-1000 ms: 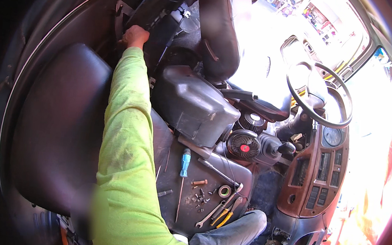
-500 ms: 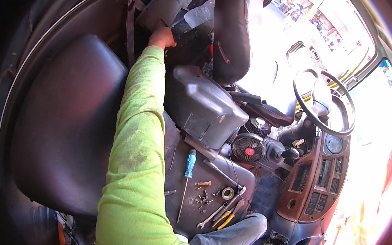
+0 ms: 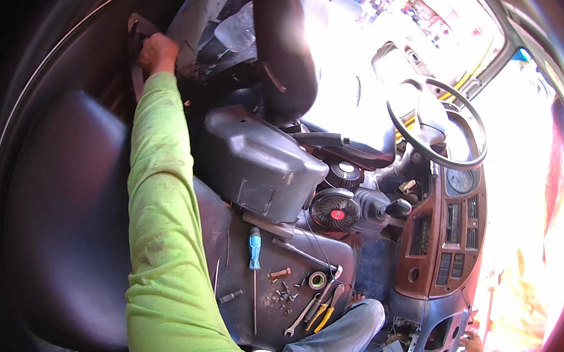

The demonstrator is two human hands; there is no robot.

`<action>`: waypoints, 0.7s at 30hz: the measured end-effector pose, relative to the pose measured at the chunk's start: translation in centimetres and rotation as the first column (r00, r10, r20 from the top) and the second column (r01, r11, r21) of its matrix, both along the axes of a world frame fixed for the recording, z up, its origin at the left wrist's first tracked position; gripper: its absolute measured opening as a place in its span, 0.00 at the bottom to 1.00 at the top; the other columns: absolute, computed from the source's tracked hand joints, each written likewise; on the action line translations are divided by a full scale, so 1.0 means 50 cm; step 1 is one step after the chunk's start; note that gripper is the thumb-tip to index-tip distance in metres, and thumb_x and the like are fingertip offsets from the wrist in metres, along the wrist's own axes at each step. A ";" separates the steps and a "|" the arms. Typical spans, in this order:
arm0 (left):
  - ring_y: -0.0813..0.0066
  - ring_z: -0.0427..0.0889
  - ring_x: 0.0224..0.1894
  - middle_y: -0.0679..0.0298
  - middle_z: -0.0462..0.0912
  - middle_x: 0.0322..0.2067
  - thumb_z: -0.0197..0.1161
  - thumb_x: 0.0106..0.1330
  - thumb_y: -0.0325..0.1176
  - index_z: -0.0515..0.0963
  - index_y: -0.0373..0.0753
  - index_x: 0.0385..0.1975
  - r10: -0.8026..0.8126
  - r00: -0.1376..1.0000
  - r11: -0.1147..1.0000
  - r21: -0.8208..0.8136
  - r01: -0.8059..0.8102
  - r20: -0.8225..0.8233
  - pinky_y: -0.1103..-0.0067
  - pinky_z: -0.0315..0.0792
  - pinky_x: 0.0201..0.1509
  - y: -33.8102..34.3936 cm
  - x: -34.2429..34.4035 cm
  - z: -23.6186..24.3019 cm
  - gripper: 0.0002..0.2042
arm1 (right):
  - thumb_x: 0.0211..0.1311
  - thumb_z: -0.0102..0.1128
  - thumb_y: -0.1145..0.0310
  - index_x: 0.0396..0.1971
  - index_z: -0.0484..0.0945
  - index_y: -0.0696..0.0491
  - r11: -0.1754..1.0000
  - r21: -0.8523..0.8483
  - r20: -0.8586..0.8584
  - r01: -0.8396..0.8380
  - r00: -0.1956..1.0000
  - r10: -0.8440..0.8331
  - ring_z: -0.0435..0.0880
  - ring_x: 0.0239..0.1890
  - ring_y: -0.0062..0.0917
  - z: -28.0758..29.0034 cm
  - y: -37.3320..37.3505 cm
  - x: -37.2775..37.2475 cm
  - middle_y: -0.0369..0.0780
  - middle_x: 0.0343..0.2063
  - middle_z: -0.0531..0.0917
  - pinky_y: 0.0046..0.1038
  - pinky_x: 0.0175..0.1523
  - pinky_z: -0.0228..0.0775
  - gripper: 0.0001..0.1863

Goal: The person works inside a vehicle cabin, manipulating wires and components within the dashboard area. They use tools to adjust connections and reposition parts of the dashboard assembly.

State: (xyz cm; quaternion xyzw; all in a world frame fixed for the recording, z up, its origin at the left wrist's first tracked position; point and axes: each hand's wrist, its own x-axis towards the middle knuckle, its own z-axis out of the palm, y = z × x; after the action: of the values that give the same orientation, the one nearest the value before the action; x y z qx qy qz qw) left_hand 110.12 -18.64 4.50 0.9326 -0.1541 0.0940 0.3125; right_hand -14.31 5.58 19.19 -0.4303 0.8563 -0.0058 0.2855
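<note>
My left hand [image 3: 158,52], at the end of a green sleeve, reaches to the far left behind the seats. Its fingers are closed around a dark, flat, bar-like piece [image 3: 136,31] against the back wall; what kind it is I cannot make out. A grey, worn panel [image 3: 197,22] stands just right of that hand. At the lower right, my right hand [image 3: 471,346] has its fingers bent against the end of the dashboard [image 3: 458,322]. A blue-handled screwdriver [image 3: 254,251] lies on the black seat between my arm and my jeans-clad leg.
Beside the screwdriver lie a rusty bolt [image 3: 280,273], several small screws [image 3: 280,296], a tape roll [image 3: 317,280], a wrench [image 3: 300,318], yellow-handled pliers [image 3: 327,315] and a ratchet handle [image 3: 306,254]. A grey plastic cover [image 3: 263,162], small fan [image 3: 335,210], gear lever [image 3: 397,209] and steering wheel [image 3: 482,129] stand beyond.
My left hand has moved left from the grey panel's lower edge to the dark bar-like piece and closed on it. The view has shifted, showing more of my right hand.
</note>
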 end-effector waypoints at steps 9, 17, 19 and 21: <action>0.38 0.83 0.53 0.44 0.86 0.48 0.59 0.72 0.50 0.86 0.39 0.48 -0.166 0.947 0.950 -0.212 0.228 0.276 0.52 0.77 0.56 -0.018 -0.028 -0.050 0.20 | 0.62 0.70 0.74 0.62 0.76 0.61 0.962 0.056 0.145 0.267 0.951 -0.272 0.90 0.35 0.31 0.002 0.012 0.053 0.44 0.44 0.87 0.36 0.33 0.83 0.27; 0.47 0.88 0.46 0.51 0.90 0.44 0.62 0.74 0.50 0.85 0.41 0.53 -0.110 0.837 0.908 -0.289 0.305 0.536 0.60 0.80 0.48 0.093 -0.109 0.008 0.20 | 0.64 0.72 0.72 0.62 0.76 0.60 0.941 -0.325 -0.066 -0.093 0.995 0.075 0.85 0.52 0.32 -0.052 0.256 0.126 0.45 0.52 0.86 0.34 0.58 0.79 0.28; 0.47 0.88 0.44 0.52 0.90 0.43 0.62 0.75 0.50 0.86 0.41 0.51 -0.121 0.747 0.899 -0.248 0.362 0.654 0.60 0.79 0.45 0.123 -0.117 0.021 0.19 | 0.64 0.72 0.72 0.63 0.77 0.60 0.961 -0.170 0.149 0.216 0.970 -0.192 0.84 0.56 0.33 -0.048 0.300 0.087 0.46 0.54 0.85 0.35 0.63 0.76 0.27; 0.47 0.88 0.42 0.51 0.90 0.41 0.62 0.75 0.51 0.86 0.41 0.49 -0.134 0.710 0.852 -0.285 0.438 0.692 0.61 0.79 0.43 0.148 -0.101 0.043 0.19 | 0.65 0.71 0.71 0.63 0.77 0.59 0.953 -0.258 0.135 0.161 0.982 -0.129 0.84 0.57 0.34 -0.064 0.353 0.074 0.47 0.55 0.85 0.36 0.64 0.75 0.27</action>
State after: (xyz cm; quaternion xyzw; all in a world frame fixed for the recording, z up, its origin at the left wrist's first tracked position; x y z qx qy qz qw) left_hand 105.07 -11.23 6.64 0.7116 -0.3743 0.3913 0.4477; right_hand -10.63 23.22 15.99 -0.3997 0.8588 -0.1674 0.2732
